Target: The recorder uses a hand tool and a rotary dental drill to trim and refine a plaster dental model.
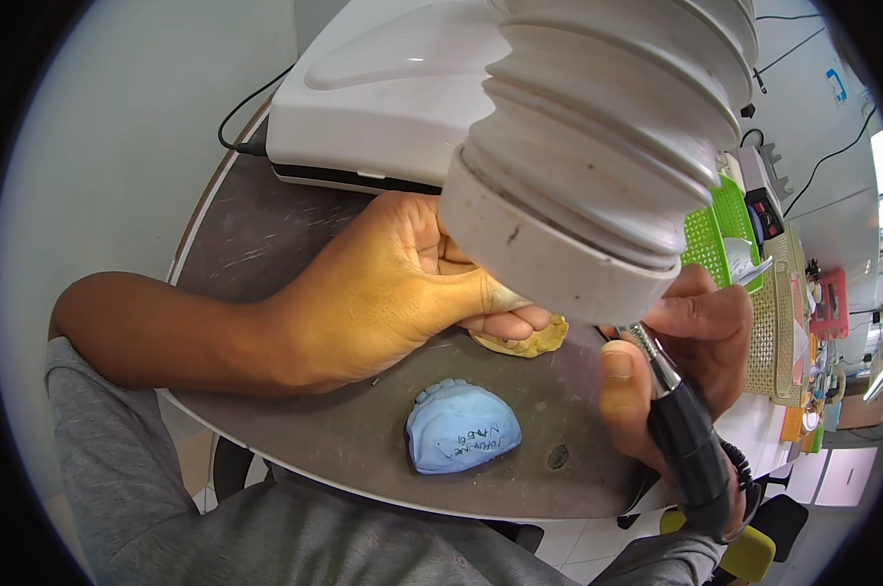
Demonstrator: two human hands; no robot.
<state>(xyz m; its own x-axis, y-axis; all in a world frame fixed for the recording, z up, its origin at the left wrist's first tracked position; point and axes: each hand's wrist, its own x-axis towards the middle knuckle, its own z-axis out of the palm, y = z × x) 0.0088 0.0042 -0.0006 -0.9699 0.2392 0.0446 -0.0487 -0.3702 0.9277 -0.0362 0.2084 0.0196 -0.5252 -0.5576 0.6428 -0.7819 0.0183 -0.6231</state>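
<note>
My right hand [700,342] is wrapped round a handpiece [690,439] with a black body and a metal front. Its tip end is hidden under the rim of a wide white corrugated suction hose [597,146]. My left hand [392,283] reaches in from the left, its fingers curled and closed beneath the same hose mouth, lit by a warm glow. What they pinch is covered by the hose. Just below those fingertips shows part of a yellow dental cast [544,340]; whether they touch it I cannot tell. Nearer me, a blue dental cast [461,430] with handwriting lies on the dark bench top.
A white machine housing [383,98] with a black cable stands at the back of the bench [266,225]. To the right are a green basket [705,239], a beige basket [775,332] and a red basket [832,303]. A coiled cord [739,469] hangs by my right wrist.
</note>
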